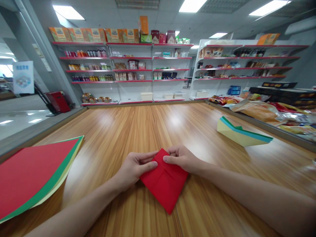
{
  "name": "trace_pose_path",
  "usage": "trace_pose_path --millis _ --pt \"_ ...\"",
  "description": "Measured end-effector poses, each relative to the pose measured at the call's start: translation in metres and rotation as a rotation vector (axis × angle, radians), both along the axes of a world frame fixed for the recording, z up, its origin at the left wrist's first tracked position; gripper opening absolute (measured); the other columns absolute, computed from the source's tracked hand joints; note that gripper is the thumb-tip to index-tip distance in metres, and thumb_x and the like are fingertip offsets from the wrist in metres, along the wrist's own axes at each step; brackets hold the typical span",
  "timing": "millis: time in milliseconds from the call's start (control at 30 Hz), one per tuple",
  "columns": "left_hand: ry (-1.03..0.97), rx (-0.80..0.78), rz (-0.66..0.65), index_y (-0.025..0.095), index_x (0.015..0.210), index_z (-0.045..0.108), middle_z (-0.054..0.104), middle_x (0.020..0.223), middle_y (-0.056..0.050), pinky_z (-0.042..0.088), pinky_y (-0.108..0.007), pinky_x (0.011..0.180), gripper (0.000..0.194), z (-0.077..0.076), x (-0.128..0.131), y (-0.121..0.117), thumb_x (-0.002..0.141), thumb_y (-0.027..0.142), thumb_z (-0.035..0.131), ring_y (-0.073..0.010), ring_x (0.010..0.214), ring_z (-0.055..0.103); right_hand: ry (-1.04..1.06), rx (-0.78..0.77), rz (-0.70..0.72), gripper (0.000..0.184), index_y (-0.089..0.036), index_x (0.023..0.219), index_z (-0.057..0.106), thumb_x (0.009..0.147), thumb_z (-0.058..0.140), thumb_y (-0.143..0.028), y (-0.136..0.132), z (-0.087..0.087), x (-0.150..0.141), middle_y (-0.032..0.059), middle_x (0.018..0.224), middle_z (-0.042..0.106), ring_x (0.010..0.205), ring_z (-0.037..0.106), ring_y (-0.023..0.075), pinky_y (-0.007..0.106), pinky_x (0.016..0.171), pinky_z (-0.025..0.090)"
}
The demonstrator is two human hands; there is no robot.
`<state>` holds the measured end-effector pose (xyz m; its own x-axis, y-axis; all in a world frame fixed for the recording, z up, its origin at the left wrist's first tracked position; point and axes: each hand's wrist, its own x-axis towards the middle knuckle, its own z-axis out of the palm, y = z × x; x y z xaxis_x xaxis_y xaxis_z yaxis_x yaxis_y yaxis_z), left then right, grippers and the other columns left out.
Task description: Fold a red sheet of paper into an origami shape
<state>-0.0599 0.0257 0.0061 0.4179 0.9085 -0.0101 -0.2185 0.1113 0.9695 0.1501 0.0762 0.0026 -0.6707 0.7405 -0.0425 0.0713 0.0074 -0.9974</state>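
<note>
A folded red paper (pixel 165 184), shaped like a diamond with creases near its middle, is held between my two hands just above the wooden table (pixel 118 131). My left hand (pixel 135 168) pinches its upper left edge, thumb on the front face and fingers behind. On the upper right edge my right hand (pixel 182 159) grips it the same way, its thumb lying close to the top corner. The fingertips behind the paper are hidden. One corner of the paper points down toward me.
Sheets of red, green and pale yellow paper (pixel 37 168) lie stacked at the left. A folded paper boat (pixel 240 133) in yellow, blue and green rests at the right. Snack packages (pixel 261 112) pile up beyond the table's right edge. Stocked shelves (pixel 130 69) stand behind.
</note>
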Motion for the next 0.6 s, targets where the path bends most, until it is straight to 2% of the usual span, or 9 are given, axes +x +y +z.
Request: trace_pose_path --millis 100,200,267,367,433,533,600 --pt "0.024 -0.001 -0.014 0.014 0.117 0.064 0.072 0.098 -0.011 0.050 -0.030 0.082 0.044 0.000 -0.004 -0.001 0.076 0.027 0.072 -0.0208 0.087 0.066 -0.002 0.101 -0.051 0.035 -0.011 0.082 0.062 0.078 0.063 -0.046 -0.009 0.001 -0.002 0.0044 0.067 0.063 0.053 0.054 0.0114 0.020 0.046 0.036" --pt "-0.047 -0.027 -0.062 0.016 0.119 0.062 0.072 0.097 -0.011 0.049 -0.030 0.080 0.044 -0.001 -0.005 -0.002 0.078 0.030 0.070 -0.0204 0.084 0.066 -0.033 0.239 -0.099 0.033 -0.013 0.083 0.062 0.083 0.058 -0.045 -0.017 0.002 -0.004 0.0051 0.071 0.064 0.057 0.055 0.0130 0.022 0.047 0.038" --pt "-0.040 -0.028 -0.034 0.017 0.117 0.064 0.072 0.094 -0.011 0.049 -0.030 0.078 0.042 0.000 -0.003 -0.002 0.078 0.030 0.070 -0.0206 0.082 0.067 -0.090 0.366 -0.150 0.031 -0.014 0.079 0.061 0.085 0.056 -0.044 -0.019 0.002 -0.006 0.0035 0.066 0.061 0.054 0.052 0.0121 0.022 0.045 0.035" --pt "0.093 0.021 0.033 0.014 0.104 0.071 0.073 0.083 -0.010 0.049 -0.026 0.065 0.032 0.002 0.002 -0.004 0.078 0.033 0.069 -0.0198 0.071 0.066 -0.153 0.486 -0.196 0.031 -0.015 0.071 0.059 0.085 0.056 -0.043 -0.019 0.001 -0.007 0.0002 0.056 0.052 0.049 0.044 0.0099 0.021 0.042 0.030" --pt "0.157 0.060 0.030 0.012 0.097 0.073 0.072 0.078 -0.009 0.047 -0.025 0.060 0.030 0.004 0.003 -0.006 0.078 0.034 0.068 -0.0198 0.067 0.065 -0.149 0.450 -0.164 0.032 -0.014 0.071 0.058 0.084 0.057 -0.043 -0.019 0.001 -0.007 -0.0004 0.056 0.051 0.049 0.043 0.0095 0.021 0.042 0.029" --pt "0.189 0.081 0.010 0.012 0.095 0.074 0.072 0.076 -0.009 0.046 -0.024 0.058 0.030 0.004 0.004 -0.007 0.078 0.035 0.068 -0.0190 0.065 0.064 -0.069 0.269 -0.028 0.035 -0.013 0.080 0.061 0.085 0.054 -0.046 -0.019 0.000 -0.007 0.0024 0.065 0.058 0.054 0.050 0.0112 0.021 0.046 0.035" --pt "0.159 0.071 0.034 0.011 0.094 0.073 0.072 0.076 -0.009 0.046 -0.023 0.057 0.029 0.002 0.003 -0.006 0.078 0.035 0.068 -0.0177 0.064 0.064 -0.023 0.202 -0.001 0.038 -0.012 0.081 0.062 0.086 0.052 -0.048 -0.019 0.001 -0.007 0.0038 0.068 0.060 0.056 0.052 0.0120 0.021 0.047 0.037"
